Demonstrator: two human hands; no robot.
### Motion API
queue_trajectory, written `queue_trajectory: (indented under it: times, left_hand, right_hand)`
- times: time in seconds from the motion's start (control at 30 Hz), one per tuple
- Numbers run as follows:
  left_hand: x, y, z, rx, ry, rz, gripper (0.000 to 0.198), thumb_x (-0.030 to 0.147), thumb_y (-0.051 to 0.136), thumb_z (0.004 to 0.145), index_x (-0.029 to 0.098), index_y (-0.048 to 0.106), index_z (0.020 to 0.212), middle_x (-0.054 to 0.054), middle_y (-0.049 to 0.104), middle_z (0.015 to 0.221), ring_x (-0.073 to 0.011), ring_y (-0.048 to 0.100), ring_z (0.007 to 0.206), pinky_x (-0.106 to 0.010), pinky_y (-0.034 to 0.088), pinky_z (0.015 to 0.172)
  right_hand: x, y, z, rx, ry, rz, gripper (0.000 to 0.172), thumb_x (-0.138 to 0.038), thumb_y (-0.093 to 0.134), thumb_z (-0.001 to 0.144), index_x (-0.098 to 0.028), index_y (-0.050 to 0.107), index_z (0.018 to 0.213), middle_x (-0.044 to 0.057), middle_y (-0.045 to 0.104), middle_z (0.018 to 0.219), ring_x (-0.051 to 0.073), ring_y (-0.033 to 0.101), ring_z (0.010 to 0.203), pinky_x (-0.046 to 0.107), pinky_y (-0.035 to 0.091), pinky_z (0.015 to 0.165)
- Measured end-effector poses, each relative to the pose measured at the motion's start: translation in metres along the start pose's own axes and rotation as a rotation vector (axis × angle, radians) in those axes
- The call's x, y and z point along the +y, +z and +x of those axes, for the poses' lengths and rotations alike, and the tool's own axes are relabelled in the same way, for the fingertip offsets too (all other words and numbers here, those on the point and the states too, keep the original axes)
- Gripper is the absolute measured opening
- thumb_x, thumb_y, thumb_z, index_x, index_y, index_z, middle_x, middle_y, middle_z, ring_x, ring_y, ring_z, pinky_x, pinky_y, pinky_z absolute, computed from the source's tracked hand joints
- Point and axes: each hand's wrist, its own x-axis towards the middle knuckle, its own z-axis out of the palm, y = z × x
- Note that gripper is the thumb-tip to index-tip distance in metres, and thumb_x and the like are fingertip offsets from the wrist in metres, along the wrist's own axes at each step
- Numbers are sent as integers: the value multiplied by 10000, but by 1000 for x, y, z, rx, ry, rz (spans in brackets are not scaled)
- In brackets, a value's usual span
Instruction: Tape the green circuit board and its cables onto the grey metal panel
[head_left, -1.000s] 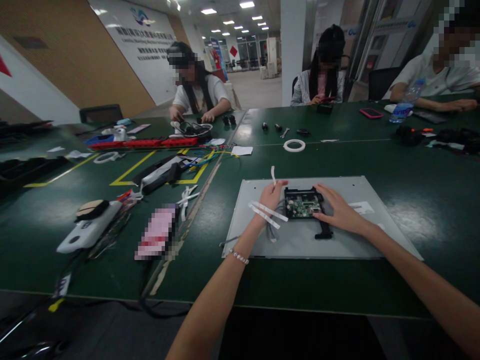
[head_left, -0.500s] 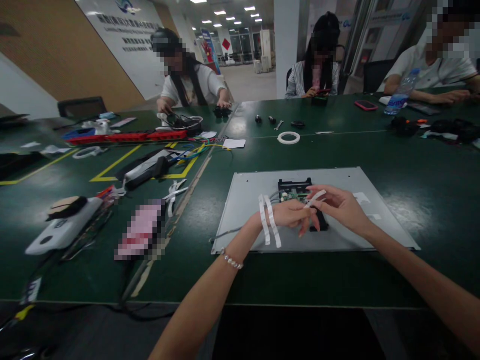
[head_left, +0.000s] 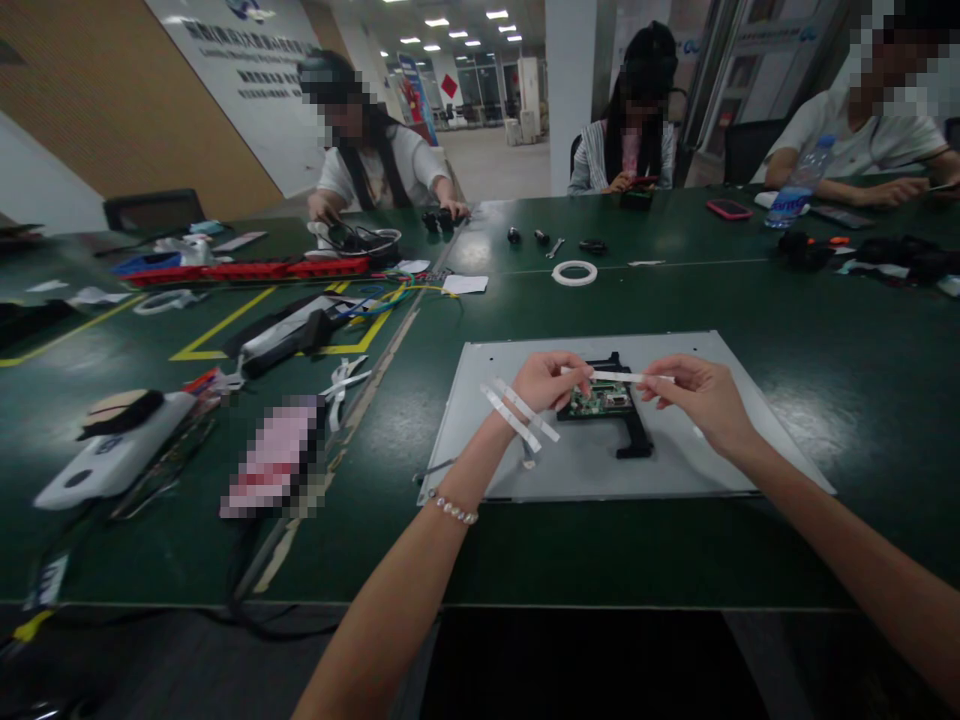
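Observation:
A narrow white strip of tape (head_left: 619, 376) is stretched level between my two hands. My left hand (head_left: 551, 382) pinches its left end, and my right hand (head_left: 694, 395) pinches the right end. Two more white strips (head_left: 517, 415) cling across my left wrist and the back of that hand. Below the held strip is a green circuit board (head_left: 604, 398) in a black bracket (head_left: 636, 440). Both sit on a pale grey flat panel (head_left: 705, 460) lying on the table. My left hand partly hides the board and bracket.
A white tape roll (head_left: 574, 273) lies beyond the panel, near a small wrench (head_left: 555, 247). To the left are a pixelated pink item (head_left: 274, 455), a white device (head_left: 112, 450) and a red power strip (head_left: 255, 270). Several people sit across the green table (head_left: 675, 555).
My hands have moved apart and slightly up, drawing the tape strip straight between them. My left hand has turned, and more of the circuit board and bracket now shows.

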Motion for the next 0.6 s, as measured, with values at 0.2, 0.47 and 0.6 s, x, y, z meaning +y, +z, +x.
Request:
queue_trajectory:
  times: [0.2,0.47,0.6]
  left_hand:
    - [-6,2,7,160,50,-41,174,286,670,738,119,619,728,0,631,556,-21,371,338,-163,269,359]
    - [-19,-7,16,309,64,-109,207,336,645,752,147,561,754,10,647,610,-24,412,357,-145,277,347]
    - [-16,-6,13,301,79,-81,194,316,640,759,146,557,719,4,641,593,-27,415,369,-146,286,361]
  right_hand:
    - [3,2,-3,-81,23,-28,211,-302,622,794,-163,702,931,55,712,802,150,671,675,269,556,596]
    - [-1,-1,-5,-199,-59,-180,348,-284,656,771,-201,688,1108,53,703,1035,204,684,886,390,570,816]
    - [-1,-1,-6,-163,-114,-296,248,-317,625,812,-237,724,1025,36,719,965,203,687,853,400,579,779]
